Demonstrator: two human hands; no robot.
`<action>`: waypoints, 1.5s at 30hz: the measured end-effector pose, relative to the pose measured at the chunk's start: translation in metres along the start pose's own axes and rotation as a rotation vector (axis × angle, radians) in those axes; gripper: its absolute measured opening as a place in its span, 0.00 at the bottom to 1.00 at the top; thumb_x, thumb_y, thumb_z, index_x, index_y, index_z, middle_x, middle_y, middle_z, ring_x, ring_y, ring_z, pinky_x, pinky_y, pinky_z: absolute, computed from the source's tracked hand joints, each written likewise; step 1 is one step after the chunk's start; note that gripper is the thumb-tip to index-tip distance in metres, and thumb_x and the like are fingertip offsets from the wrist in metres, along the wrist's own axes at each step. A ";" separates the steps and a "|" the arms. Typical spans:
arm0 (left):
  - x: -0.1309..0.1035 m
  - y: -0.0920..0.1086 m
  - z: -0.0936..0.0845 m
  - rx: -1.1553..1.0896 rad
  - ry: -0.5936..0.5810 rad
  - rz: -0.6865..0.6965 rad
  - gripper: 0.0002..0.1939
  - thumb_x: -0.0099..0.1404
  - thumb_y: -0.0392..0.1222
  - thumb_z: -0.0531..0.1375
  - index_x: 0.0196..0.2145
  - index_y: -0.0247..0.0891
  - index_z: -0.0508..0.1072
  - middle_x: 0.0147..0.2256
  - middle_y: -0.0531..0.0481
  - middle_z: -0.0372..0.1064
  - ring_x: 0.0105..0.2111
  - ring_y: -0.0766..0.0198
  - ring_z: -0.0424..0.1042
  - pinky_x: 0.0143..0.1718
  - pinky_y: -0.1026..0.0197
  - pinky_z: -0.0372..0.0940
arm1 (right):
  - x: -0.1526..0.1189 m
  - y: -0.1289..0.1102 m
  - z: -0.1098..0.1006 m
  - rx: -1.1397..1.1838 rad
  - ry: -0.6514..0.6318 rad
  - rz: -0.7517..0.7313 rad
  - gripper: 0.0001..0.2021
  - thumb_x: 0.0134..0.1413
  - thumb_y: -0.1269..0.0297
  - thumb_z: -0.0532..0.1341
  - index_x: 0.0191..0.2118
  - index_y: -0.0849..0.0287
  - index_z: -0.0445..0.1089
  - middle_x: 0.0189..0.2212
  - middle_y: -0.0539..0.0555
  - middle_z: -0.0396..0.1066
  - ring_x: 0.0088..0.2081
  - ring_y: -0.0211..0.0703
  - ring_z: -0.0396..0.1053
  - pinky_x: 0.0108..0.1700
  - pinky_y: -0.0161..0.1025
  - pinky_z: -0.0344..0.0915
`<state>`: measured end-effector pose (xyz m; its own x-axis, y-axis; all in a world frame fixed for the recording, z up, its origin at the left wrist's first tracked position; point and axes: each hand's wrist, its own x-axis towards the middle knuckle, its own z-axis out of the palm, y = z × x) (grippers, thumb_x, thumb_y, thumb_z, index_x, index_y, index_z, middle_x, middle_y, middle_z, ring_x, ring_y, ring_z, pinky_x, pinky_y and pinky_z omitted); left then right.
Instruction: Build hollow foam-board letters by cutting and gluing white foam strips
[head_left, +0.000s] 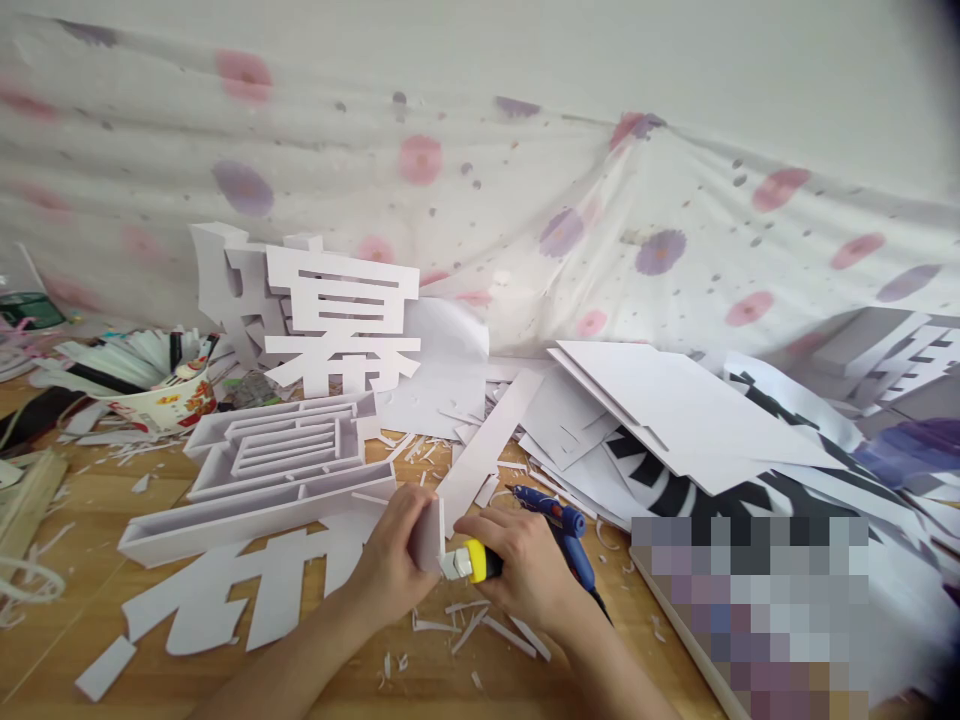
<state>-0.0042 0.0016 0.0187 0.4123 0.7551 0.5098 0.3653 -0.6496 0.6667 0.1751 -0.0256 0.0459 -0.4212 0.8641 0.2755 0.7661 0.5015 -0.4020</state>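
My left hand point(392, 560) grips a small white foam board piece point(430, 535), held upright above the table. In my right hand point(525, 560) is a yellow and black utility knife point(480, 561), its metal front end against the lower edge of that piece. How far the blade reaches is hard to make out. Just left of my left hand lies a hollow white foam character frame point(285, 460) with raised walls. Flat cut-out foam shapes point(277, 590) lie below it. A blue glue gun point(559, 515) rests behind my right hand.
A finished-looking white foam character point(343, 310) stands at the back. A paper bowl point(169, 405) holds markers and strips. White boards point(675, 405) are stacked at right over black-printed sheets. Thin offcuts point(469, 630) litter the wooden table point(352, 670). A flowered plastic sheet point(480, 210) covers the wall.
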 end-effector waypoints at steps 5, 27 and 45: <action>0.000 0.001 0.000 -0.006 0.004 0.016 0.17 0.52 0.27 0.54 0.39 0.40 0.58 0.33 0.50 0.59 0.34 0.61 0.63 0.35 0.60 0.63 | 0.000 0.000 -0.002 0.028 0.024 0.012 0.16 0.38 0.75 0.56 0.36 0.56 0.70 0.27 0.50 0.70 0.29 0.41 0.67 0.31 0.33 0.55; 0.000 -0.002 -0.002 0.019 -0.017 0.005 0.15 0.53 0.32 0.58 0.38 0.40 0.59 0.33 0.50 0.60 0.34 0.61 0.62 0.32 0.60 0.62 | -0.003 -0.005 0.008 -0.005 0.002 -0.067 0.10 0.39 0.71 0.57 0.32 0.55 0.69 0.25 0.49 0.69 0.28 0.40 0.65 0.29 0.35 0.50; -0.002 -0.005 0.002 -0.013 -0.015 0.067 0.17 0.52 0.27 0.54 0.39 0.40 0.59 0.33 0.50 0.60 0.34 0.62 0.63 0.34 0.60 0.63 | 0.001 0.001 0.008 0.039 0.030 -0.016 0.10 0.37 0.74 0.55 0.30 0.57 0.68 0.24 0.49 0.68 0.27 0.39 0.66 0.30 0.32 0.54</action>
<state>-0.0049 0.0027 0.0130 0.4480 0.7084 0.5454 0.3257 -0.6974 0.6384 0.1714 -0.0238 0.0392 -0.4182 0.8544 0.3084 0.7396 0.5174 -0.4306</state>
